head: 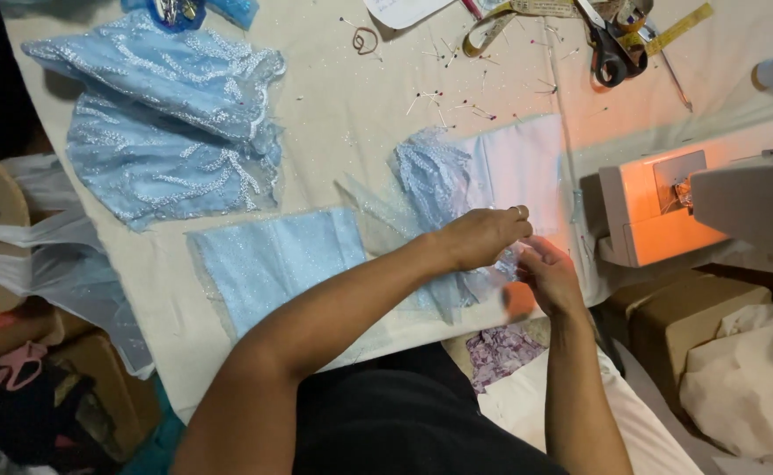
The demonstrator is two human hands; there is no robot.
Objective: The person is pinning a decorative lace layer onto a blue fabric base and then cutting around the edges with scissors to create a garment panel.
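Closest to the camera is the person's black top, with both bare arms reaching out over the table. The left hand has a ring on one finger. Its fingers are bent close together and pinch the edge of a thin, see-through, pale blue sparkly cloth with beaded trim. The right hand is just beside it, nearly touching. Its fingers are curled in at the same bit of cloth, but it is hard to tell how tight they grip. The cloth lies near the middle of the cream table cover, partly on a flat white piece of fabric.

To the left of the arms lies a flat square of light blue glitter fabric. To the right stands a white sewing machine with a warm orange light on it. Below it sits a brown cardboard box with cream cloth next to it.

Farther away, on the left, is a big folded pile of blue lace with silver beads. Small pins with coloured heads are spread over the table. At the far edge lie black-handled scissors and a yellow measuring tape.
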